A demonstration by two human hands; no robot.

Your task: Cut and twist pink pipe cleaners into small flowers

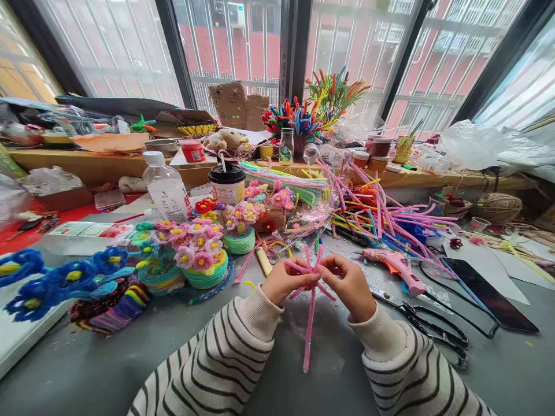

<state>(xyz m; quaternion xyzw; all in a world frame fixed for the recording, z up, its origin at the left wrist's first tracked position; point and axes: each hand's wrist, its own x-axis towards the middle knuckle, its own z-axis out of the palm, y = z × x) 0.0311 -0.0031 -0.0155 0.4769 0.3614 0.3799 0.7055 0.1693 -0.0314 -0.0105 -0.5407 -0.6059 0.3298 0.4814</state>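
Note:
Several pink pipe cleaners (310, 323) cross each other in a star shape above the grey tabletop, one long end pointing down toward me. My left hand (288, 281) pinches the star near its middle from the left, thumb and fingertips closed. From the right, my right hand (349, 287) pinches it close to the crossing point, also closed. The exact spot under the fingertips is hidden. Just right of my right hand lie a pink glue gun (395, 267) and black-handled scissors (433, 329).
Pipe-cleaner flower pots (208, 271) and a blue flower piece (71, 277) stand on the left. Behind them are a water bottle (167, 188) and a lidded cup (228, 188). Loose pipe cleaners (381, 214) are heaped at the back. A phone (489, 294) lies at right, beside a black cable.

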